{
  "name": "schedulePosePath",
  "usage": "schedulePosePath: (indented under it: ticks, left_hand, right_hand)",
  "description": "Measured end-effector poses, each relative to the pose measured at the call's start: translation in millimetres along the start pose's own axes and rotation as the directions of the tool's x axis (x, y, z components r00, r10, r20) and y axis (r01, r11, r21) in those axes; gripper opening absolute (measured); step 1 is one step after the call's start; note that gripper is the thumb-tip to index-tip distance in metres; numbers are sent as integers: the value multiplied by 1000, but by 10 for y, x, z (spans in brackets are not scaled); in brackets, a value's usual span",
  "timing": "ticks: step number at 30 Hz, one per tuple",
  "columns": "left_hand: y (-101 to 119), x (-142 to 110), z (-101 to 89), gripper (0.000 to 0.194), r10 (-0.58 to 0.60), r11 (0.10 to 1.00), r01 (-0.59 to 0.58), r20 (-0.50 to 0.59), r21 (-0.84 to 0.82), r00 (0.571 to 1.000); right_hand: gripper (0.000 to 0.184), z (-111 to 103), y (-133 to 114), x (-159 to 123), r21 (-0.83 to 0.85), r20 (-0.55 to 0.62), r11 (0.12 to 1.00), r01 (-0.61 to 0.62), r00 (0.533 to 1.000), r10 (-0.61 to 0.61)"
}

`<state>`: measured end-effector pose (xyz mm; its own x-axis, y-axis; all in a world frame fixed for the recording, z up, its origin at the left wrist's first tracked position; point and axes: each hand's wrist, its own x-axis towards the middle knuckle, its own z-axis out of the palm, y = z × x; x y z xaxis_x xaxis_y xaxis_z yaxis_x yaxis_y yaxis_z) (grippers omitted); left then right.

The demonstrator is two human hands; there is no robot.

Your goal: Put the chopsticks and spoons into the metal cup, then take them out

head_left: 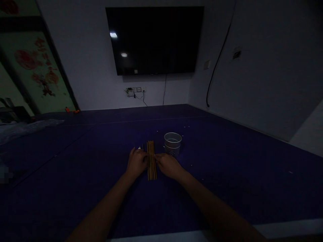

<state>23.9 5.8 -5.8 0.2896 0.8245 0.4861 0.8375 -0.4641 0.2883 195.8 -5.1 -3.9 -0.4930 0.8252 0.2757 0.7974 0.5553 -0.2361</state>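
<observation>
Several thin yellow-brown sticks [151, 171] lie side by side in a flat row, pointing away from me. My left hand [137, 163] rests against the row's left side with its fingers curled and the fingertips on the sticks. From the right, my right hand [168, 164] presses its thumb and finger against the row, the other fingers folded. Just beyond my right hand stands an upright grey cup [173, 144] with a rim and a pattern of small dots near its base. A small dark and white object [141, 147] lies behind my left hand, too dim to name.
A dark blue surface [101, 188] spreads all around, with small white scraps on it. Crumpled clear plastic [32, 129] lies at the left, with small orange objects [73, 111] farther back. A television [156, 40] hangs on the far wall; a black cable [219, 57] runs down the right wall.
</observation>
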Motion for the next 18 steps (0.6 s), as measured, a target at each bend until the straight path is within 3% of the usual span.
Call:
schedulePosePath:
  ticks: [18]
  left_hand:
    - [6,1,-15,28,-32,999,30,64,32,997]
  right_hand:
    - [45,29,35,14,-18,41,993,121,992,-120]
